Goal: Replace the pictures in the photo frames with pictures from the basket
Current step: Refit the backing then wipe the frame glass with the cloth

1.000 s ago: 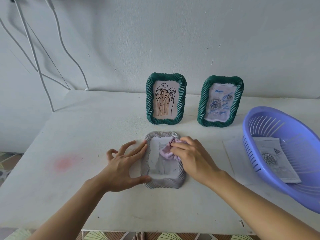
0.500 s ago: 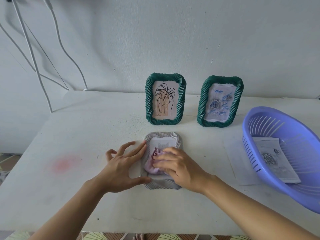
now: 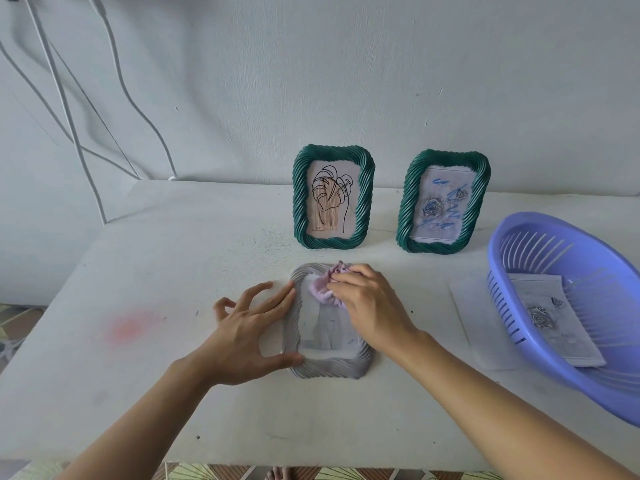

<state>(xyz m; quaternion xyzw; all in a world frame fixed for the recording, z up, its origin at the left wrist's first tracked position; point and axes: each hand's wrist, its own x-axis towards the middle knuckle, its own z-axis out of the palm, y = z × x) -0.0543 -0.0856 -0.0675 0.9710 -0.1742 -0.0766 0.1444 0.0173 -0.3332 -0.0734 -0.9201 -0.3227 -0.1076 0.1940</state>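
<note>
A grey twisted-rim photo frame [image 3: 325,367] lies flat on the table in front of me. My left hand [image 3: 249,334] rests open against its left edge, thumb at the lower corner. My right hand [image 3: 367,306] grips a crumpled lilac cloth [image 3: 320,287] and presses it on the frame's upper glass. Two green frames stand at the back: one [image 3: 334,197] with a leaf drawing, one [image 3: 443,202] with a rose picture. A purple basket [image 3: 512,244] at the right holds a rose picture [image 3: 547,320].
A loose sheet of paper [image 3: 478,323] lies on the table between the grey frame and the basket. White cables [image 3: 69,109] hang down the wall at the back left. A pink stain [image 3: 130,327] marks the table to the left. The table's front edge runs just below my forearms.
My right hand with the cloth slid down and left across the glass, then back up to the frame's top. My left hand stayed against the frame's left edge.
</note>
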